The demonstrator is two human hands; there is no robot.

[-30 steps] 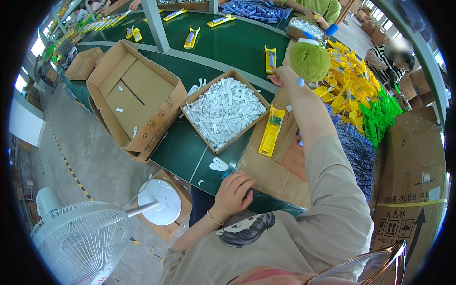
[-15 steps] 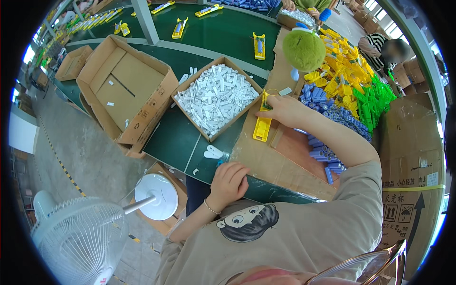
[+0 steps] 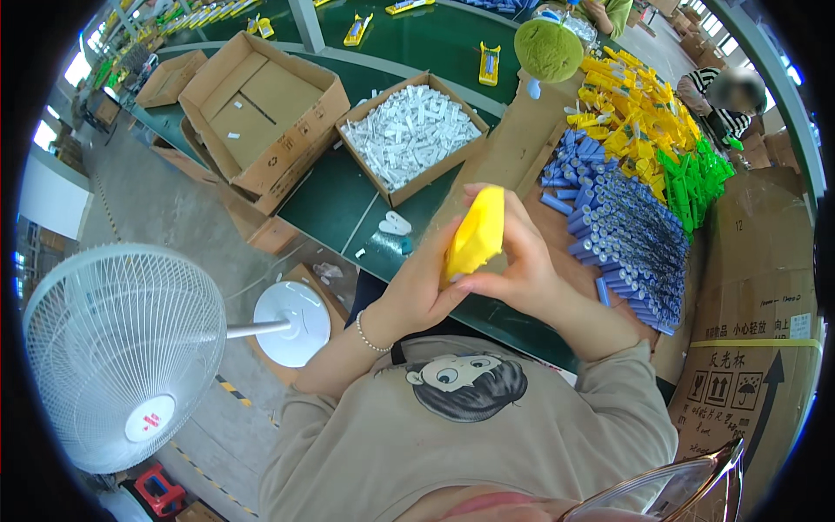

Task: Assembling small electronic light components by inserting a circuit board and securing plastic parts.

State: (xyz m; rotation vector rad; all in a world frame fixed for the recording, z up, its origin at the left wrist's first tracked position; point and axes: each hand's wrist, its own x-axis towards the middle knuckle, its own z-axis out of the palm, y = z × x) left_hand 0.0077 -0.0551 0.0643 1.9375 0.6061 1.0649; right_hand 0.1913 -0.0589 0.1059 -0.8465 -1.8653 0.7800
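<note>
Both hands hold a yellow plastic casing (image 3: 477,230) in front of my chest, above the table's near edge. My left hand (image 3: 426,278) wraps its left side, fingers closed. My right hand (image 3: 528,265) grips the other side, with the thumb near the lower end. The casing is tilted up, and its inner side is hidden from view. Beyond my hands stands a cardboard box of small white plastic parts (image 3: 410,139). Blue cylindrical battery cells (image 3: 622,230) lie stacked to the right of my right hand.
Yellow casings (image 3: 622,113) and green casings (image 3: 696,183) are heaped behind the cells. A large cardboard box (image 3: 248,113) stands at the left, a white fan (image 3: 126,348) below it. A green fuzzy ball (image 3: 548,50) hangs at the far side. Other people work across the table.
The yellow casing has been lifted off the cardboard on the table and brought toward my chest. My left hand has risen from the table edge and joined my right hand on it.
</note>
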